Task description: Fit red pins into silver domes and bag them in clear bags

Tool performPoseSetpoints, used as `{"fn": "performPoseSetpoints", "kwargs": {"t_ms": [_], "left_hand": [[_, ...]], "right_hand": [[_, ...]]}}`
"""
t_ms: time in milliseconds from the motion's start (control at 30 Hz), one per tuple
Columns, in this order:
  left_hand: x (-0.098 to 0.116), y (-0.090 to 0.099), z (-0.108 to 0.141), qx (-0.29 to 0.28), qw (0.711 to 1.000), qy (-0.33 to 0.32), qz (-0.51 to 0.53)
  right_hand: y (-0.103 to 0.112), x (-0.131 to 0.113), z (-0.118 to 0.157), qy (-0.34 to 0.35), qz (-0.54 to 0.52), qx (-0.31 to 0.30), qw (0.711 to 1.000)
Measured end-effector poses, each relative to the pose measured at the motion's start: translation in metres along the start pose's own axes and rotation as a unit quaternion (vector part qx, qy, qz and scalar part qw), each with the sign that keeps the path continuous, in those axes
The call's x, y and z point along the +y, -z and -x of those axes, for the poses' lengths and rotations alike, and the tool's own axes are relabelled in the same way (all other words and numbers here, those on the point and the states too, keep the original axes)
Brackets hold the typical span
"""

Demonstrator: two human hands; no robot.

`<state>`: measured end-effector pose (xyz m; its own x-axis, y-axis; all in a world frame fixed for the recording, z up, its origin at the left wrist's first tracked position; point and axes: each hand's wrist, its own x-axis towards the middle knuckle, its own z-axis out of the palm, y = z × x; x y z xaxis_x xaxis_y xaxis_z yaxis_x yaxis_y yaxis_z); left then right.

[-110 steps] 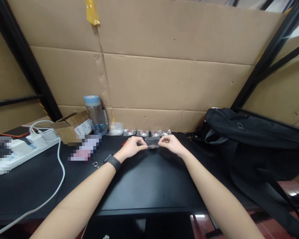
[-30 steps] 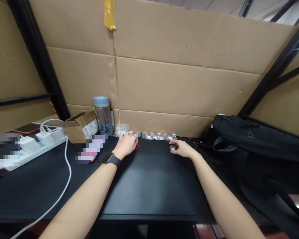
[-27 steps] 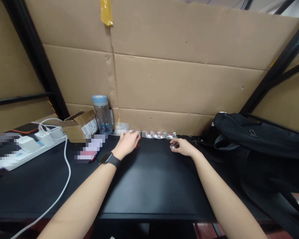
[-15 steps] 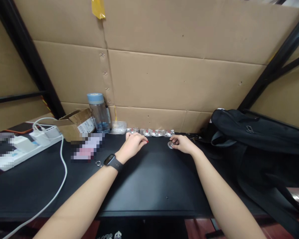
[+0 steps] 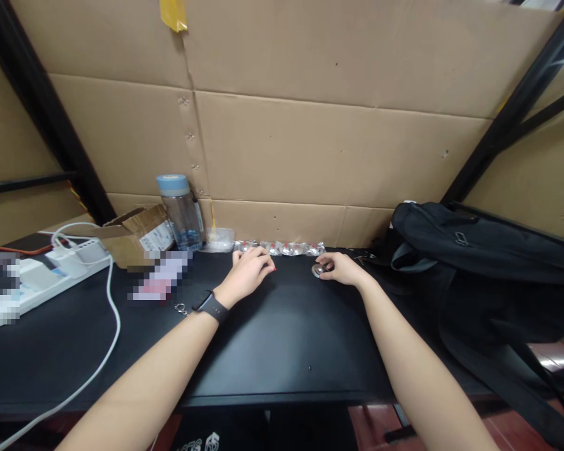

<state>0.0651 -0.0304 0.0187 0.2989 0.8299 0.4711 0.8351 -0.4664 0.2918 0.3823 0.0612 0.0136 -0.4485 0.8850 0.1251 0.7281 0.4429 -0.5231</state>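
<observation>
My left hand (image 5: 250, 272), with a dark watch on its wrist, is closed in a pinch above the black table (image 5: 282, 351). A tiny red thing shows at its fingertips, too small to name. To the right, my right hand (image 5: 339, 269) has its fingers closed on the edge of a small round metallic disc (image 5: 318, 270). Behind the hands, several small clear packets with red spots (image 5: 291, 248) lie in a row along the cardboard wall. My left hand partly hides the packets at the left end.
A clear tray (image 5: 220, 240), a bottle with a blue lid (image 5: 181, 213) and an open cardboard box (image 5: 134, 241) stand at the back left. A white power strip (image 5: 42, 282) and cable lie left, a keyring (image 5: 181, 308) near my left wrist. A black bag (image 5: 489, 269) fills the right.
The view has shifted slightly, so everything sits a little further left. Both hands stay in nearly the same places, with the disc still at my right fingertips.
</observation>
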Motion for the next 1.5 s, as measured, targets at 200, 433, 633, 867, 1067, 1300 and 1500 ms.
{"fn": "performPoseSetpoints", "kwargs": {"t_ms": [200, 433, 633, 867, 1067, 1300, 1500], "left_hand": [[0.005, 0.0, -0.001, 0.025, 0.999, 0.014, 0.017], [0.012, 0.003, -0.005, 0.07, 0.99, 0.054, 0.108], [0.019, 0.001, -0.006, 0.073, 0.979, 0.031, 0.187], [0.022, -0.002, -0.004, 0.073, 0.979, 0.031, 0.188], [0.027, -0.002, -0.003, 0.105, 0.985, 0.046, 0.131], [0.018, -0.017, -0.005, 0.062, 0.968, 0.045, 0.238], [0.015, -0.028, -0.005, 0.008, 0.952, 0.028, 0.305]], "right_hand": [[0.003, -0.006, 0.002, 0.015, -0.015, 0.025, 0.999], [-0.014, -0.08, 0.014, 0.16, -0.158, 0.132, 0.965], [-0.043, -0.119, 0.02, 0.208, -0.244, 0.15, 0.935], [-0.051, -0.114, 0.018, 0.198, -0.252, 0.135, 0.938], [-0.05, -0.112, 0.018, 0.199, -0.233, 0.136, 0.942], [-0.028, -0.107, 0.022, 0.267, -0.075, 0.109, 0.955], [-0.028, -0.103, 0.018, 0.283, -0.064, 0.101, 0.952]]}}
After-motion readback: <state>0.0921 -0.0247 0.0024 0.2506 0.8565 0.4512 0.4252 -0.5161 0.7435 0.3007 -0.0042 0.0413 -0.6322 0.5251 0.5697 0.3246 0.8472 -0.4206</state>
